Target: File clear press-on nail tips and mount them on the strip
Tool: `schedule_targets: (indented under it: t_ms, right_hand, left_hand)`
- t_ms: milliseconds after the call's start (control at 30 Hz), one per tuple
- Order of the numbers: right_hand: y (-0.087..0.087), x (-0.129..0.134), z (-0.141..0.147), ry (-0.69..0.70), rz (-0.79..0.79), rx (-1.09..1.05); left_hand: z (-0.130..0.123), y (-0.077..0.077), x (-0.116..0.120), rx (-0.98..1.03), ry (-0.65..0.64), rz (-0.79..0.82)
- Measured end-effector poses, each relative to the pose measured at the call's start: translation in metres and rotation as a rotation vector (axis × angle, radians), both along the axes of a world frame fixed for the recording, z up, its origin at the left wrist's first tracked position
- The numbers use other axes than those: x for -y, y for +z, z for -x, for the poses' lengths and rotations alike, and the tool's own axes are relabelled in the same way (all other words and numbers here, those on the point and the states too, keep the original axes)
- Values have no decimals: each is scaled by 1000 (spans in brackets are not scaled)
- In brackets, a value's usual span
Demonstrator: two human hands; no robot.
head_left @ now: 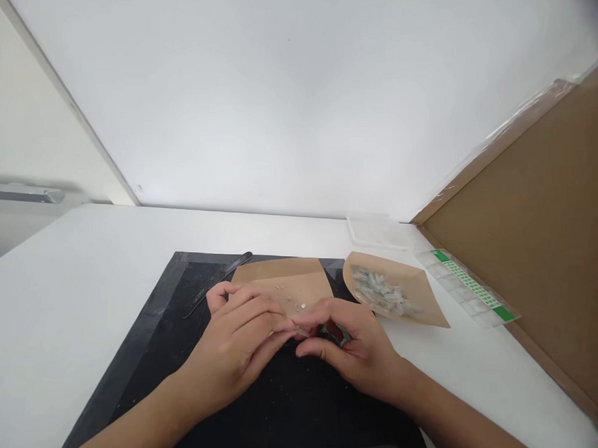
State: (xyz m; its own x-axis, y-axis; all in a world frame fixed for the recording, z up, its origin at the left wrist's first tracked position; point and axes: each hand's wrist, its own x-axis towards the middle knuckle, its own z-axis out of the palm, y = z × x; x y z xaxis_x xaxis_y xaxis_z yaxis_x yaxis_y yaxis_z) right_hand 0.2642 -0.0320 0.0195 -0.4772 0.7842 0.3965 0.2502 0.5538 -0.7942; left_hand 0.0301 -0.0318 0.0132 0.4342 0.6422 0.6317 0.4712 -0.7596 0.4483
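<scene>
My left hand [241,333] and my right hand [358,344] meet at the fingertips above a black mat [272,419]. The left thumb and fingers are pinched together. Between the fingertips of both hands is a small pale sliver, too hidden to name. Inside my curled right hand shows part of a dark, greenish curved thing, mostly covered by the fingers. Just beyond the hands lies a sheet of brown paper [282,269] with several tiny pale bits on it. To the right, another brown paper piece [431,300] carries a heap of small translucent greenish-white pieces [382,292].
A thin dark flat stick [218,283] lies slantwise on the mat's left side. At the back right stands a clear plastic tray [377,232]. A clear strip with green printing [473,285] lies beside a brown cardboard panel [539,226]. White walls enclose the white table [35,319].
</scene>
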Motion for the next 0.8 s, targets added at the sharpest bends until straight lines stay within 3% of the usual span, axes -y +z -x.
schedule_targets:
  t_ms: [267,433,500,567,800]
  right_hand:
    - [-9,-4,0,-95,-266,186]
    - [-9,-7,-3,-136,-307,166]
    - [-9,-7,-4,-168,-328,163]
    - [-9,-7,-5,-197,-337,172]
    - [-9,-9,-8,-288,-311,210]
  left_hand:
    - [3,4,-4,-75,61,-87]
    - [22,3,-18,-179,333,-168]
    - [35,-1,-28,-277,517,-104]
    - [48,-6,-37,-483,680,73]
    - [65,-22,-49,-679,759,294]
